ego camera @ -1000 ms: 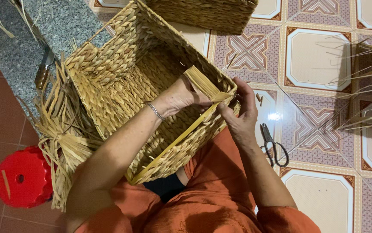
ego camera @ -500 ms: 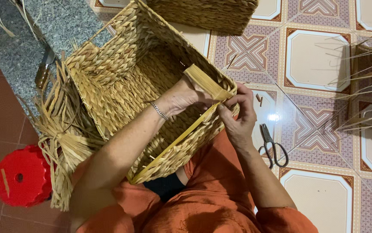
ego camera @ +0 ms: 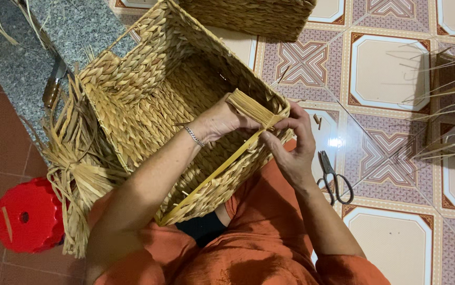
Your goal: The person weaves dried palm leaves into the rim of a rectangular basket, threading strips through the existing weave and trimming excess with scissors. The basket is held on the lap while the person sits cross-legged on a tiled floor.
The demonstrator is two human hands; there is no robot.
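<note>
hands: left hand (ego camera: 222,120) and right hand (ego camera: 291,145) pinch a straw strip (ego camera: 252,108) at basket (ego camera: 132,79) rim
right: scissors (ego camera: 333,177) on floor (ego camera: 391,79)
left: loose straw bundle (ego camera: 77,174), red stool (ego camera: 26,216)

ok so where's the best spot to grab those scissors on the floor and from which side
Judging by how they lie, take the scissors by the two dark finger loops, which sit at the end nearer the person, beside the right hand. The blades point away, toward the far tiles, so coming from the near side, down over the loops, keeps fingers off the blades. They lie flat on the tiled floor, apart from the woven basket.
</note>
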